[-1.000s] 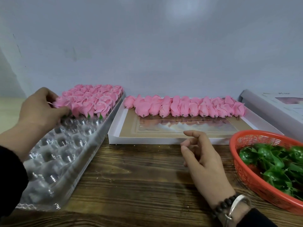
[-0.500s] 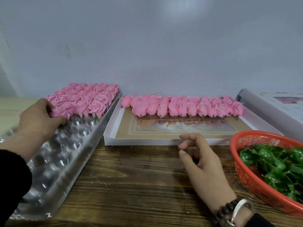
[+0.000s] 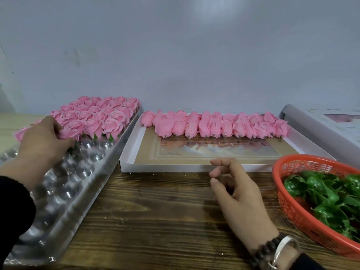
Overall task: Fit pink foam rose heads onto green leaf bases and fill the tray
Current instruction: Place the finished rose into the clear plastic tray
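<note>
- Clear plastic formed the tray (image 3: 64, 193), whose far end was packed with assembled roses (image 3: 101, 115) standing upright, green bases showing under the front row.
- Left hand (image 3: 41, 142) lay over the near-left corner of that rose block, its fingers (image 3: 58, 126) curled down among the flowers; whether they pinched 1 rose or only pressed on it could not be told.
- Just nearer than those fingertips, the tray's round cups sat bare and shiny.
- Right hand (image 3: 236, 193) hovered above the dark wooden table (image 3: 155, 221), holding nothing, its fingers (image 3: 224, 162) loosely curled with the thumb and forefinger apart.
- Beyond the right fingertips sat a shallow white box (image 3: 128, 152) with a printed card on its floor.
- Loose pink rose heads (image 3: 214, 124) lay on their sides in a row along the far edge of that box, stubs pointing toward the person.
- Right of the right hand, well apart from its fingers, stood an orange plastic basket (image 3: 288, 207) holding a heap of green leaf bases (image 3: 321, 195).
- Behind the basket lay another white box (image 3: 319, 129), partly out of view.
- Dark beads and a metal band (image 3: 280, 250) circled the right wrist, and both forearms wore dark sleeves.
</note>
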`<state>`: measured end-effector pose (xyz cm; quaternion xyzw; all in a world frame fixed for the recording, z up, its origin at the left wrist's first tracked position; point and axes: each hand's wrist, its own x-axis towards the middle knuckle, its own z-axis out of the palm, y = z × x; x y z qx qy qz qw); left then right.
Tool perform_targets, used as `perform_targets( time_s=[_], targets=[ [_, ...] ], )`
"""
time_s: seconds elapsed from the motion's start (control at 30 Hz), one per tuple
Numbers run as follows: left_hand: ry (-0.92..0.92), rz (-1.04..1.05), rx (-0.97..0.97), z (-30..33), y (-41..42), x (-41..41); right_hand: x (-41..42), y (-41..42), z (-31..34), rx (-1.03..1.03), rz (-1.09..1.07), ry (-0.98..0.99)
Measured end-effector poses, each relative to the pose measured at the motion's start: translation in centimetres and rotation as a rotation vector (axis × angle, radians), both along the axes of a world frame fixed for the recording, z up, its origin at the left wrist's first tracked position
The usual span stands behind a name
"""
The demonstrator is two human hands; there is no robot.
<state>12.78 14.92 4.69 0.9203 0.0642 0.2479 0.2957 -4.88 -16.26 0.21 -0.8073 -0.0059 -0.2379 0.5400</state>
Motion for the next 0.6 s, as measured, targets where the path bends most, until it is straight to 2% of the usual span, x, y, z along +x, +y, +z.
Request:
perform_targets(
  time_s=[0.23, 0.6],
  targets=[
    [0.057, 0.003, 0.011, 0.55, -0.03, 0.29, 0.17, -0.01, 0.04, 0.001, 0.005, 0.010],
    [-0.031, -0.004, -0.056, -0.26, 0.23, -0.23, 0.32, 0.02, 0.28, 0.013, 0.013, 0.013]
  ],
)
